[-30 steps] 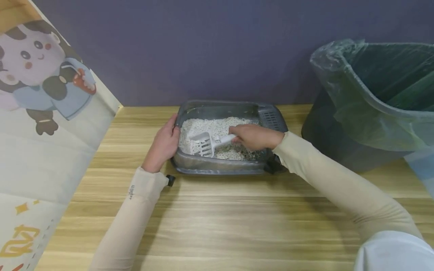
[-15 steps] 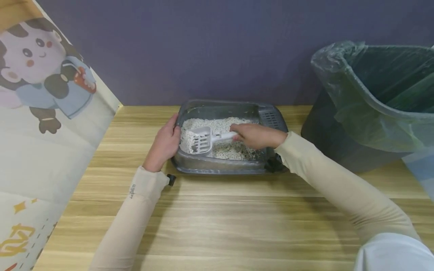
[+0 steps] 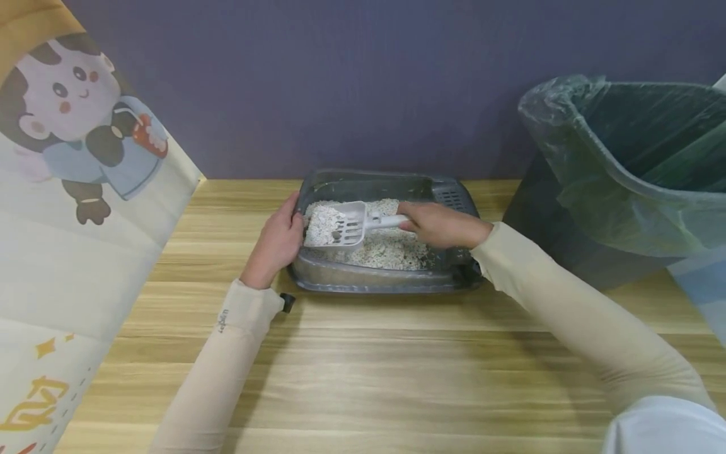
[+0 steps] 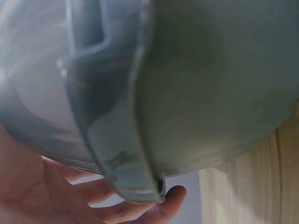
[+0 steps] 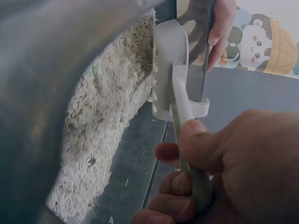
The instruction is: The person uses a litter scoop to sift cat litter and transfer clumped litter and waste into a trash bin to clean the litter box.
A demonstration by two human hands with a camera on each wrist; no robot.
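A grey litter box with pale pellet litter stands on the wooden surface. My right hand grips the handle of a white slotted litter scoop, whose fingers-and-thumb hold shows in the right wrist view. The scoop is over the box's left part, its pan heaped with litter and one darker clump. At the box's left end, my left hand holds the rim; in the left wrist view its fingers lie beneath the rim's edge, though the thumb is out of sight there.
A tall dark bin lined with a clear plastic bag stands to the right of the box. Behind runs a purple-grey wall. A white panel with a cartoon figure borders the left side.
The scoop has come up out of the litter, levelled, with a load in its pan. My right hand has shifted slightly right; the left hand keeps its place on the rim.
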